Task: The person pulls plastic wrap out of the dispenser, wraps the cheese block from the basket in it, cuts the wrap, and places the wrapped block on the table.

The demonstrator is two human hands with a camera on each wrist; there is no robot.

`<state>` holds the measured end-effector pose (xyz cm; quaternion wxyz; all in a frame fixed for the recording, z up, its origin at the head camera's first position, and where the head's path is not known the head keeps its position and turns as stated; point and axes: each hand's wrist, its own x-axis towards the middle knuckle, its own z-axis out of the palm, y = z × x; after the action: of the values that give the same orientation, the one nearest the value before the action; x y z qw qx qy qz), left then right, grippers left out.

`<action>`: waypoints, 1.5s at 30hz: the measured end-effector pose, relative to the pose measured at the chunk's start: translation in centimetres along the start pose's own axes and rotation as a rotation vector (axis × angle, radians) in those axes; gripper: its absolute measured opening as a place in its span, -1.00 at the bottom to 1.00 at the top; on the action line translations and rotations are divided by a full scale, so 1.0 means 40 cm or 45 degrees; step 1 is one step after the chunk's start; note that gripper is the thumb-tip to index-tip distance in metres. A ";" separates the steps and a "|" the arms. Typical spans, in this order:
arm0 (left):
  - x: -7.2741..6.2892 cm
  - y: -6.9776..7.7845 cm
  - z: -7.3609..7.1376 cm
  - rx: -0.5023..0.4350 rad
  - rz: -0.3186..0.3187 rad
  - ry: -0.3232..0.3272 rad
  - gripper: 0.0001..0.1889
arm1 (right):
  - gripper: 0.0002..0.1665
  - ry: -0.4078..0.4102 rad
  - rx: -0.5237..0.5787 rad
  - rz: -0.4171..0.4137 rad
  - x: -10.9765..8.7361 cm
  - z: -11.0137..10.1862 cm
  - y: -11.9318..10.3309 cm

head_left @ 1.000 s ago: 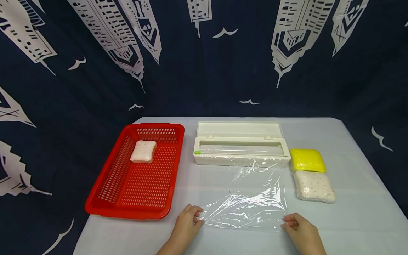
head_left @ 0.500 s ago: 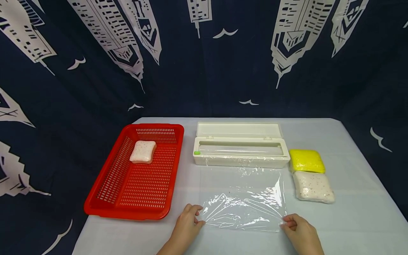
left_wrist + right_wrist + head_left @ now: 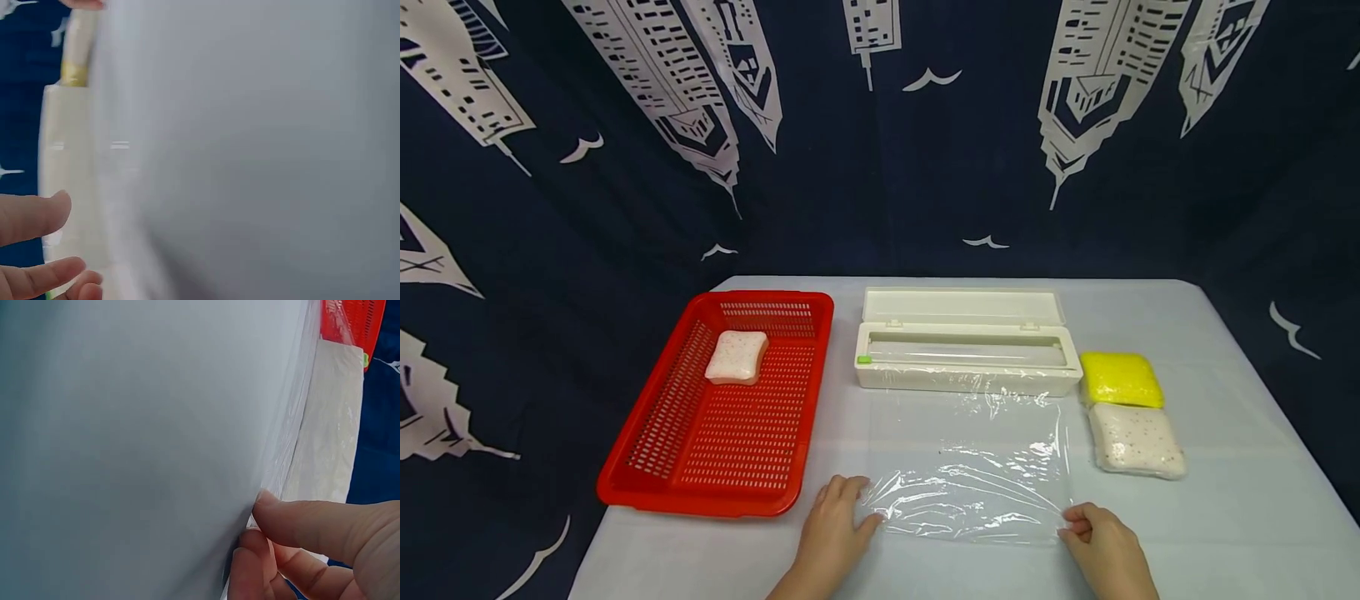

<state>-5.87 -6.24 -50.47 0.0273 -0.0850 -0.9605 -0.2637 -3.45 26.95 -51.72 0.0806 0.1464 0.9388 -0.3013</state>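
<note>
A sheet of clear plastic wrap (image 3: 970,492) lies over the table, drawn out from a white wrap dispenser (image 3: 970,379) whose lid stands up at the back. At the sheet's near left corner is my left hand (image 3: 833,529), thumb and fingers parted. The left wrist view shows the gap between its thumb (image 3: 37,215) and fingers (image 3: 50,278). My right hand (image 3: 1108,546) pinches the near right corner of the wrap between thumb and fingertips, as the right wrist view confirms with the thumb (image 3: 312,525) pressed to the film edge.
To the left stands a red basket (image 3: 797,492) with a speckled white bread-shaped block (image 3: 737,357) in it. Right of the dispenser lie a yellow wrapped block (image 3: 1122,379) and a speckled white wrapped block (image 3: 1137,440). A dark patterned curtain (image 3: 880,167) hangs behind the table.
My left thumb and fingers have spread apart and let go of the wrap's corner. My right hand keeps its pinch in nearly the same place.
</note>
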 end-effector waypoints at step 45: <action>0.472 -0.377 -0.278 -0.061 -0.834 0.083 -0.02 | -0.79 -0.009 -0.029 0.046 0.000 0.002 -0.005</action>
<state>-27.05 -21.86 -46.65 -0.0301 0.2361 -0.9289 -0.2837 -3.52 26.73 -51.68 0.0910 0.1614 0.9391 -0.2895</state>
